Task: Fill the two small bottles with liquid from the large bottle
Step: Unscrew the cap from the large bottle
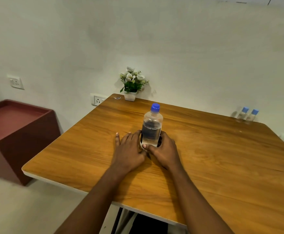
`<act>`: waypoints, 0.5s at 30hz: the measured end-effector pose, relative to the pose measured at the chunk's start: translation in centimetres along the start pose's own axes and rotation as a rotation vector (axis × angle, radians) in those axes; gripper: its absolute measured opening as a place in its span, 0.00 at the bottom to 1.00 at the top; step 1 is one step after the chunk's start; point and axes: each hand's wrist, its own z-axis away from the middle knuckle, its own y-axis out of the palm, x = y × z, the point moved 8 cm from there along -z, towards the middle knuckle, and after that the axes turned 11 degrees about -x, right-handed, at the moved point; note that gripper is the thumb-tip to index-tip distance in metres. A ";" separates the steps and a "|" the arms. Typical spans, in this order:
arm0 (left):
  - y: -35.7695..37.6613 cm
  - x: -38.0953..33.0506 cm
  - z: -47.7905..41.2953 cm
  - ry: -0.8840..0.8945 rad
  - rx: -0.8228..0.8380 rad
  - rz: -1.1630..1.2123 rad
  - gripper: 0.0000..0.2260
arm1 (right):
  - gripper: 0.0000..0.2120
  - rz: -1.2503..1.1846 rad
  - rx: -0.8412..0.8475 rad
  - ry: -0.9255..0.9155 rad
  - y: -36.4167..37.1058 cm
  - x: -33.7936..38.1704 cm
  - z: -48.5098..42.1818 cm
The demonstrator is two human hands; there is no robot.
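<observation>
Both your hands sit at the base of the large bottle (152, 126), which stands upright mid-bench with its blue cap (155, 107) on: left hand (129, 149) lies flat and released on the bench (222, 157) at the bottle's 8 o'clock, fingers touching its base, while right hand (164, 150) wraps the lower part from 4 o'clock, thumb across the front. Two small bottles (247, 114), capped blue, stand side by side well apart at 2 o'clock near the far edge; flower pot (130, 95) at 11 o'clock against the wall.
</observation>
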 end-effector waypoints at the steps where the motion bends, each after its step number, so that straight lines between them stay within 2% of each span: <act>1: -0.1 0.0 0.1 -0.002 0.002 0.002 0.33 | 0.30 -0.002 0.003 0.001 0.0 0.0 0.0; 8: -0.1 0.0 0.0 -0.010 0.008 0.022 0.33 | 0.31 -0.029 0.012 -0.020 0.2 0.1 0.2; 10: 0.1 0.1 0.0 -0.011 0.016 0.034 0.33 | 0.32 -0.055 0.067 -0.019 0.4 -0.1 0.3; 13: 0.2 0.5 -0.1 -0.015 0.013 0.064 0.35 | 0.42 -0.125 0.249 0.047 0.2 -0.6 0.3; 15: 0.3 0.6 -0.3 -0.021 0.006 0.098 0.35 | 0.51 -0.045 0.374 0.116 -0.9 -0.3 0.0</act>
